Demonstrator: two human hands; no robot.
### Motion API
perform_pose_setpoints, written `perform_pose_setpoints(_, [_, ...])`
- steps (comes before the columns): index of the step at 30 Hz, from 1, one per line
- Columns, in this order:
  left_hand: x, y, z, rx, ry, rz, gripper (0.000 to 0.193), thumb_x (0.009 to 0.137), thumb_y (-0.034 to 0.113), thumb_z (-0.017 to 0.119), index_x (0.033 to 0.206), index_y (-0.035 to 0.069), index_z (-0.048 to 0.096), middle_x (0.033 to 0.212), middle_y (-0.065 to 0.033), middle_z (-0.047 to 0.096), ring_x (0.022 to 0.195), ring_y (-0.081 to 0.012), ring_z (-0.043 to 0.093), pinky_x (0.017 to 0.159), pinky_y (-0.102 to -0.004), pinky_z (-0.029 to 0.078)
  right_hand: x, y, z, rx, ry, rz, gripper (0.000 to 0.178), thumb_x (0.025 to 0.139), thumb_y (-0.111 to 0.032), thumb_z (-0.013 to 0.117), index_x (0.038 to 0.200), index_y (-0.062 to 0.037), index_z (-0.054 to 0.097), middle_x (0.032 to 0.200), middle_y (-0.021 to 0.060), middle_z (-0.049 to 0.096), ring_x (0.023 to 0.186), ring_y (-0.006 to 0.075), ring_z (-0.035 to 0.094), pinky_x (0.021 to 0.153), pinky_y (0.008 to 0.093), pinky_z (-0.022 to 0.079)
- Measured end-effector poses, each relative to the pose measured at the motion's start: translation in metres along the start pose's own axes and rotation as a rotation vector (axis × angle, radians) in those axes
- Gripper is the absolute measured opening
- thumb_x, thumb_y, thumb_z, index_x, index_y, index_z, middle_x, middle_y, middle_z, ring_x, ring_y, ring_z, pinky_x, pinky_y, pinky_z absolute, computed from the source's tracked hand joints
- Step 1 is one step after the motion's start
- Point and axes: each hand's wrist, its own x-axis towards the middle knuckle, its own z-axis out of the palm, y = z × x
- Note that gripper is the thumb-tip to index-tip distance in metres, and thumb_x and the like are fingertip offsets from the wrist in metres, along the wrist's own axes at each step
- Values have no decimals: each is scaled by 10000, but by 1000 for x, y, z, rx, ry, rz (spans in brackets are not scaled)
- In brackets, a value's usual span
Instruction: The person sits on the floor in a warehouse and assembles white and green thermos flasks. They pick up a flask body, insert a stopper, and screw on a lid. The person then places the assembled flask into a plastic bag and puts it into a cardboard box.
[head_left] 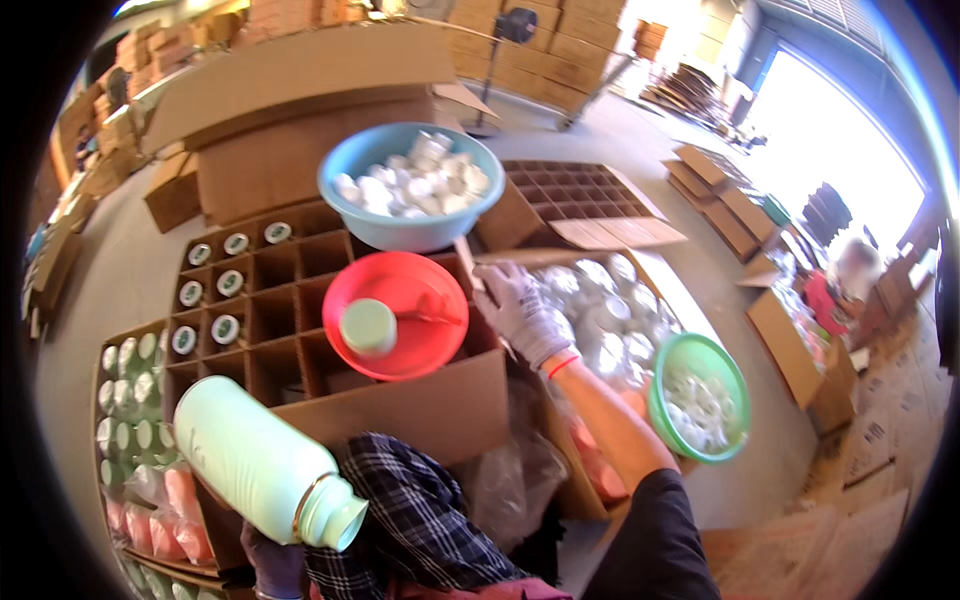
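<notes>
A mint-green bottle point(255, 455) with an open neck is tilted at the lower left, its mouth toward the lower right. My left hand point(270, 562), in a grey glove, holds it from below, the fingers mostly hidden. My right hand point(518, 312), gloved, lies over the carton edge between the red bowl and the wrapped bottles, fingers stretched forward and slightly bent. The red bowl point(425, 345) holds a pale green lid point(368, 327) and a red object I cannot make out. It sits on a divided carton point(400, 425), where several bottles with round lids stand at the left.
A blue basin point(410, 235) of white pieces stands behind the red bowl. Plastic-wrapped bottles point(605, 310) fill a carton at right, beside a green basin point(740, 405) of clear pieces. Bottles point(130, 395) crowd a carton at left. Another person point(845, 285) is at far right.
</notes>
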Motion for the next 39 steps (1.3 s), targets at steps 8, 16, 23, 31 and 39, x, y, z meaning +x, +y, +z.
perform_pose_setpoints(8, [38, 7, 79, 20, -23, 209, 383, 1017, 243, 457, 1318, 25, 546, 1284, -121, 621, 1136, -251, 632, 869, -390, 607, 195, 13, 138, -239, -156, 59, 442, 821, -272, 651, 1251, -177, 618, 1202, 222, 596, 1089, 436, 596, 951, 506, 495])
perform_pose_setpoints(16, [58, 19, 121, -306, 98, 92, 363, 1015, 245, 451, 1260, -3, 553, 1148, -113, 662, 988, -242, 663, 811, -310, 612, 219, 22, 167, -237, 64, -9, 393, 876, -115, 600, 1262, -43, 603, 1222, 240, 565, 1034, 396, 619, 880, 459, 514])
perform_pose_setpoints(23, [55, 4, 137, -386, 90, 39, 294, 968, 133, 504, 1218, -13, 556, 1141, -132, 671, 1025, -248, 680, 841, -313, 607, 34, -189, 24, 609, -211, -392, 583, 831, -107, 720, 1378, -36, 531, 1098, 170, 570, 987, 356, 584, 881, 445, 485])
perform_pose_setpoints(31, [4, -2, 163, -121, 146, 218, 331, 944, 144, 510, 1244, 7, 529, 1169, -130, 649, 1045, -262, 682, 813, -358, 614, -20, -230, 22, 762, 32, -153, 744, 843, -462, 749, 1405, -36, 513, 1362, 253, 488, 1196, 419, 541, 1022, 444, 446])
perform_pose_setpoints(39, [-20, -20, 150, 817, 101, 861, 283, 912, 101, 568, 1171, -15, 557, 1118, -123, 654, 1018, -259, 655, 839, -349, 570, -64, -267, 39, 1253, 248, 247, 479, 909, -166, 602, 1336, 19, 488, 1177, 151, 565, 1075, 284, 555, 982, 393, 438])
